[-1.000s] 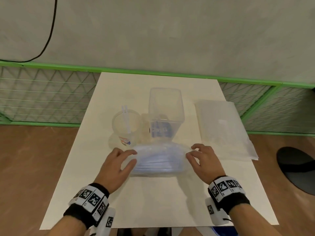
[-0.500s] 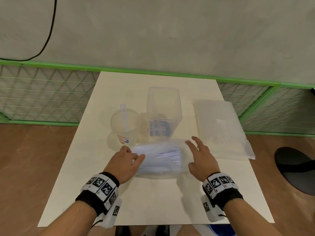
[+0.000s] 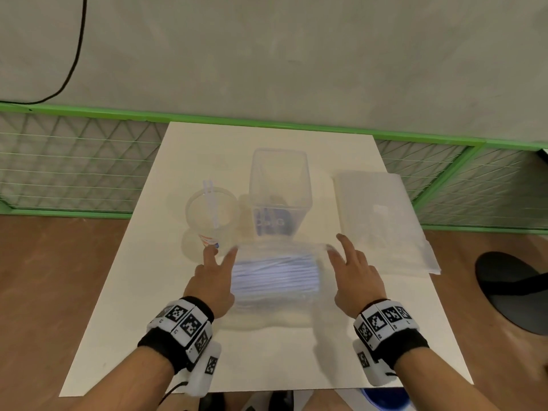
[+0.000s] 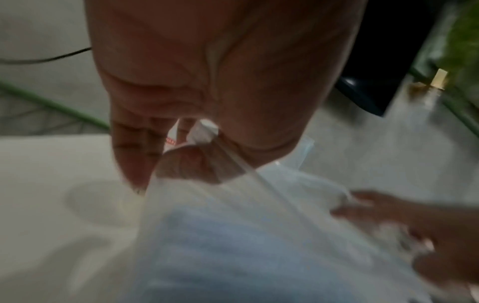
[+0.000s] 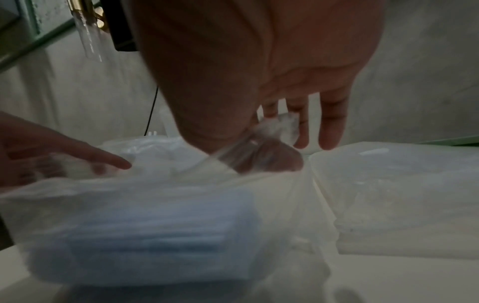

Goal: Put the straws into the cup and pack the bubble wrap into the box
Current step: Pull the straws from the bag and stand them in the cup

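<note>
Both hands hold up a clear plastic bag (image 3: pixel 275 274) full of blue-white straws (image 3: pixel 274 275) just above the white table (image 3: pixel 267 357). The left hand (image 3: pixel 212 280) pinches the bag's left top corner with thumb and finger, other fingers straight. The right hand (image 3: pixel 354 277) pinches the right top corner the same way. Behind the bag stands a clear cup (image 3: pixel 212 215) with two straws inside, beside a tall clear box (image 3: pixel 280 191). The folded bubble wrap (image 3: pixel 382 221) lies on the right, outside the box.
</note>
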Tool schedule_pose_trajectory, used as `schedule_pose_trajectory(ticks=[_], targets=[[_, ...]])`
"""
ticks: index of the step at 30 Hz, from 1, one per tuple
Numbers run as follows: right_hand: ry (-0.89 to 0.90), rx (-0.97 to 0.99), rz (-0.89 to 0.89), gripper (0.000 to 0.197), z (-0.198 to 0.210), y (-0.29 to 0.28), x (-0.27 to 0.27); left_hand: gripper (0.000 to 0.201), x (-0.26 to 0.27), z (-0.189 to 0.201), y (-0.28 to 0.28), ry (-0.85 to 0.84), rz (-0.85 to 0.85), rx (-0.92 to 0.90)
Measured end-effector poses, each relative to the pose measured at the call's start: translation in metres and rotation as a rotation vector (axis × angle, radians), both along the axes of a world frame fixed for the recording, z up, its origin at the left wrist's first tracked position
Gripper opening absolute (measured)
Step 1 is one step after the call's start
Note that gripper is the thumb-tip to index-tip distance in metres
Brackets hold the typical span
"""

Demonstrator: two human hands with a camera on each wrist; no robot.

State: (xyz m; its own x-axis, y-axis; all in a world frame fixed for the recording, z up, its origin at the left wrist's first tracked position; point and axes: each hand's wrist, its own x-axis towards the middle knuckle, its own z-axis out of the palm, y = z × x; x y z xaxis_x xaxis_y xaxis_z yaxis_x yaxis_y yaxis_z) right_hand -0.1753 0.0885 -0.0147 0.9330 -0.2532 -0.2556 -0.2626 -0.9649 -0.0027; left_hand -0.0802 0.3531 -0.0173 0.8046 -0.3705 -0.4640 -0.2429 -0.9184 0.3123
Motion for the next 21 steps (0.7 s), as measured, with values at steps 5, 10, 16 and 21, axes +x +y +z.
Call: schedule_pose_trajectory(ticks=[5,10,16,21], targets=[[0.175,0.067,0.036,0.082,-0.009,-0.005,-0.002,0.103,0.008,-0.001,-0.015,0.289,0.022,-0.116],[-0.081,0.322,-0.091,0.107,-0.004,-0.011,0.002,0.111,0.006,-0.001,-0.026,0.102,-0.04,-0.521],[-0.138,0.356,-0.114,0.114,-0.021,-0.013,-0.031,0.114,-0.008,-0.035,-0.002,-0.124,-0.165,-0.582],[-0.118,0.408,-0.14,0.11,-0.038,-0.013,-0.029,0.116,-0.009,-0.05,-0.009,-0.018,-0.084,-0.6]])
